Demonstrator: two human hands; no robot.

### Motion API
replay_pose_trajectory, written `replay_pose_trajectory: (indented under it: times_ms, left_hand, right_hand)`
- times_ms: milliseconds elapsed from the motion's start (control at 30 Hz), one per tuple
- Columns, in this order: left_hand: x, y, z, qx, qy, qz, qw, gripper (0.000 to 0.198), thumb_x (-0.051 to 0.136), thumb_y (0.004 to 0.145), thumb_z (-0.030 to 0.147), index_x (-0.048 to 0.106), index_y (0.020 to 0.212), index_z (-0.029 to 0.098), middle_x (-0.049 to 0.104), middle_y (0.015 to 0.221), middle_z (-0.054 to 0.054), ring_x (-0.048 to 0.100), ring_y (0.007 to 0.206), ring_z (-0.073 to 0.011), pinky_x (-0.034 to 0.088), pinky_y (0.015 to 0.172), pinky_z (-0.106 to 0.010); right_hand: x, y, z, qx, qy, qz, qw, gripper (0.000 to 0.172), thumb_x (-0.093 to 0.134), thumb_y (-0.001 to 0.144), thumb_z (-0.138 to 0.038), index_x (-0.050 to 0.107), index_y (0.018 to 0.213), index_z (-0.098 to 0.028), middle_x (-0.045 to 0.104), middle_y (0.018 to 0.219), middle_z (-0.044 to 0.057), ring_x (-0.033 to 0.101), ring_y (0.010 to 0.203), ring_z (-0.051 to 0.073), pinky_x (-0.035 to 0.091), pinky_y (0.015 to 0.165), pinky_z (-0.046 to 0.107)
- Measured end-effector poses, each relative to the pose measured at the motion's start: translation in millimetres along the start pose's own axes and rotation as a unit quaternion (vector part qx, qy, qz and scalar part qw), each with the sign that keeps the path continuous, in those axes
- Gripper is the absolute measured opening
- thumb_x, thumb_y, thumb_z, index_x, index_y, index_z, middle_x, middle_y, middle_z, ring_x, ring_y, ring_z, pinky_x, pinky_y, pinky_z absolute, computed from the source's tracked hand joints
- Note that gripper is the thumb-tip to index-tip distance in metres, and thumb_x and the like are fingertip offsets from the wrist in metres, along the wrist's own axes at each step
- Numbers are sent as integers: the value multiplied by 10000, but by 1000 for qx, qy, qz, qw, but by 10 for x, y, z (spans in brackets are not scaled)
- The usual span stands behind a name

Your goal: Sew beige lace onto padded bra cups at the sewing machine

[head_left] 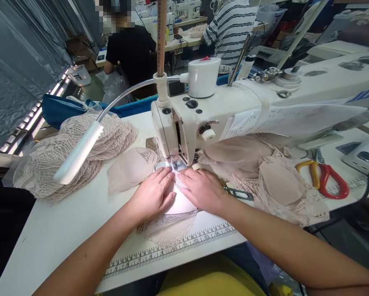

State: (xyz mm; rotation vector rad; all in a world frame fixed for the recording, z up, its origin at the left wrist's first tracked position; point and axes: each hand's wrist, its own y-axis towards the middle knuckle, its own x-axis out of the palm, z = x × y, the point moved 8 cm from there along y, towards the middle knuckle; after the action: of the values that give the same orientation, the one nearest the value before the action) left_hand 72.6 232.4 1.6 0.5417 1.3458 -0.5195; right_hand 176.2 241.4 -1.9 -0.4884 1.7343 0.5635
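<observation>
A white sewing machine [207, 111] stands over the table, its needle area lit up. My left hand [155, 191] lies flat with fingers outstretched on the left of the lace fabric [172, 230], fingertips close to the presser foot. From the right, my right hand [204, 189] rests on the same fabric, its fingers also stretched out and pressing down. The pale beige lace passes between both hands and hangs toward the table's front edge. A moulded cup piece [129, 166] in beige lies just left of the needle. What is directly under my palms is hidden.
A tall stack of lace pieces [79, 152] sits left, under a bendable lamp [79, 154]. On the right are more cup pieces [281, 181], red-and-yellow-handled scissors [332, 181] and a dark thread snipper [240, 194]. A printed ruler [172, 251] edges the table. Two people work behind.
</observation>
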Motion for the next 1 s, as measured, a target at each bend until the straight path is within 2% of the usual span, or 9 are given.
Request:
replay_pose_trajectory:
  times_ms: [300,533,633,767,867,1000]
  left_hand:
    - [-43,131,-116,56,-20,-38,997,548,464,901,344,470,1353,33,497,1390,-204,448,1298,-312,376,1102,-457]
    - [-97,179,-178,93,-9,-66,993,512,480,867,279,511,1326,54,592,1270,-189,543,1171,-311,448,1015,-460]
    - [-153,145,-159,87,30,-42,995,459,495,822,187,567,1263,81,613,1235,-179,543,1156,-333,443,993,-501]
    - [-209,77,-34,83,56,10,995,377,464,823,108,610,1169,85,602,1239,-185,511,1185,-349,369,1029,-567]
    - [-191,54,48,89,24,32,995,306,462,883,180,615,1136,100,634,1154,-166,543,1130,-315,353,1042,-555]
    - [-149,57,44,91,-12,48,995,269,466,914,267,616,1085,124,651,1016,-141,586,1009,-272,393,1000,-526]
  right_hand:
    - [6,54,23,29,-4,10,1000,290,510,917,-308,611,1147,-164,649,991,92,566,865,241,398,710,348]
    - [-8,65,46,33,6,26,999,271,505,902,-261,618,1134,-179,662,966,77,572,825,224,382,674,329]
    - [-19,52,98,36,31,27,999,273,467,892,-172,635,1105,-201,662,904,58,573,795,198,367,653,310]
    - [-48,23,169,44,56,43,997,315,440,878,-115,650,1094,-207,653,851,49,563,745,172,354,645,296]
    - [-64,16,161,33,70,52,996,332,432,864,-97,654,1087,-202,652,876,48,546,736,165,348,639,288]
    - [-57,22,75,-4,69,37,997,272,439,867,-114,668,997,-181,638,863,45,503,738,169,318,628,294]
